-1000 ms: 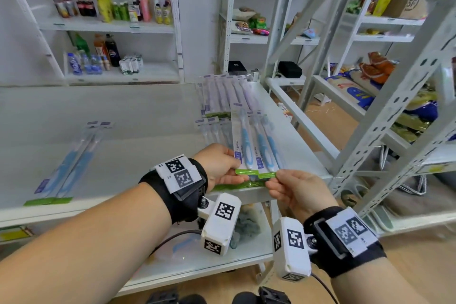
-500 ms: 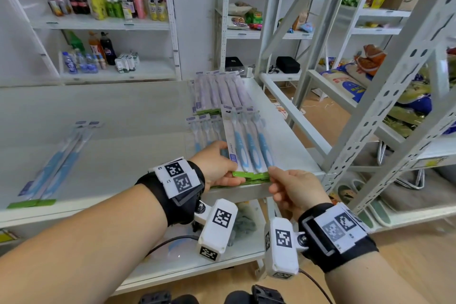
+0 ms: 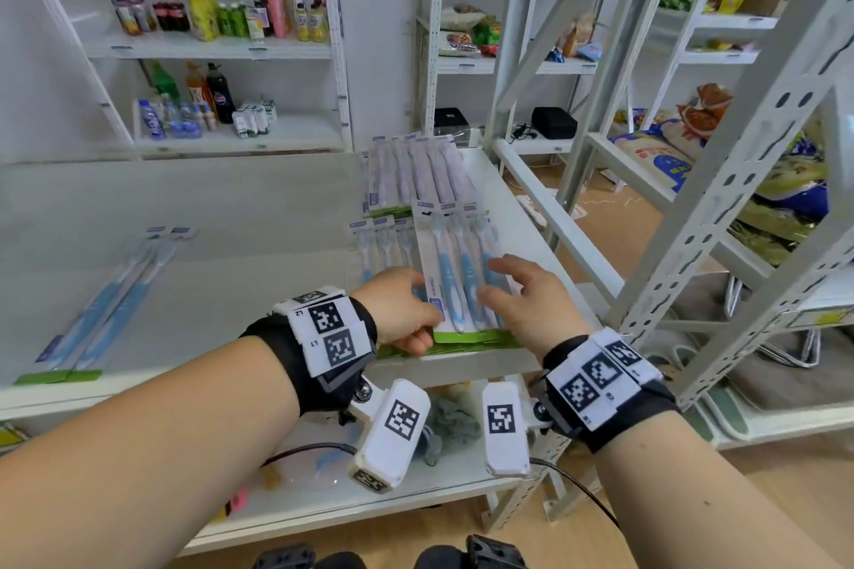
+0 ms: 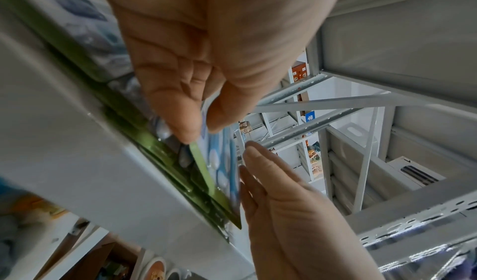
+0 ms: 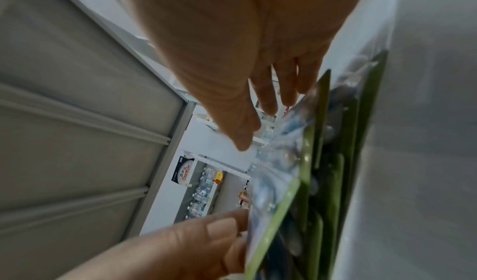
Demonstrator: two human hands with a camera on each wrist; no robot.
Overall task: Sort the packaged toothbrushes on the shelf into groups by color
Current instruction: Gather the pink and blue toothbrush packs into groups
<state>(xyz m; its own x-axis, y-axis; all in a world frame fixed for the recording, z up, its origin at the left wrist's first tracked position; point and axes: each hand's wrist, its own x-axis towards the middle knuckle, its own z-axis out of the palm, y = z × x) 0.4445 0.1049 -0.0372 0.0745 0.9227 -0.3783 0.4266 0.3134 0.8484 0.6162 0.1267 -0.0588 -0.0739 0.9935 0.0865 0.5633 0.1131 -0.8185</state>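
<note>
Left hand (image 3: 401, 309) pinching the green lower corner of flat blue toothbrush packs (image 3: 457, 277) on white metal shelf (image 3: 259, 291), right hand (image 3: 531, 303) open, fingers spread over them.

Blue-handled toothbrushes (image 3: 455, 277) in clear blisters on white cards with green bottom strips; pale purple packs (image 3: 416, 176) behind, likewise green-edged. Two more blue packs (image 3: 106, 300) at left on white shelf (image 3: 231, 291). Black wristbands (image 3: 295, 351) bearing black-and-white square markers.
</note>
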